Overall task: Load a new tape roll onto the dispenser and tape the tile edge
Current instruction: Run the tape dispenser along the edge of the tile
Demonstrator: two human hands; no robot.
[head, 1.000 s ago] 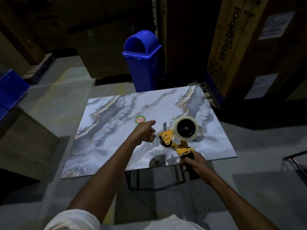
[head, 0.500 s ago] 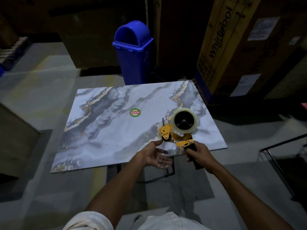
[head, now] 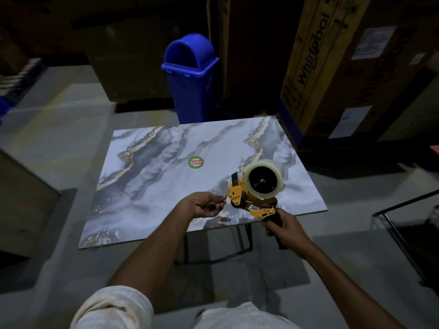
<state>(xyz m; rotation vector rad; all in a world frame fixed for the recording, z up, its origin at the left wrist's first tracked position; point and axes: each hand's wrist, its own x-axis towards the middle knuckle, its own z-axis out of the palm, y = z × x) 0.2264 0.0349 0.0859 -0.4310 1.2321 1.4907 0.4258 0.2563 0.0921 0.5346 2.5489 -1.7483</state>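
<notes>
A marble-patterned tile (head: pixel 166 186) lies flat on a low metal stand, with a round green and red sticker (head: pixel 196 162) near its middle. My right hand (head: pixel 283 225) grips the black handle of a yellow tape dispenser (head: pixel 247 200) over the tile's near right edge. A clear tape roll (head: pixel 263 180) sits on the dispenser's hub. My left hand (head: pixel 205 205) is just left of the dispenser's front roller, fingers pinched at the thin tape end there. The tape end itself is hard to make out.
A blue swing-lid bin (head: pixel 191 77) stands on the floor behind the tile. A tall cardboard appliance box (head: pixel 332 67) rises at the back right. A dark metal frame (head: pixel 403 224) is on the right, and a brown box edge (head: pixel 23 198) on the left.
My left hand drew back from the tile's middle to the dispenser's front and closed its fingers there. The camera view shifted slightly; the dispenser stayed in my right hand.
</notes>
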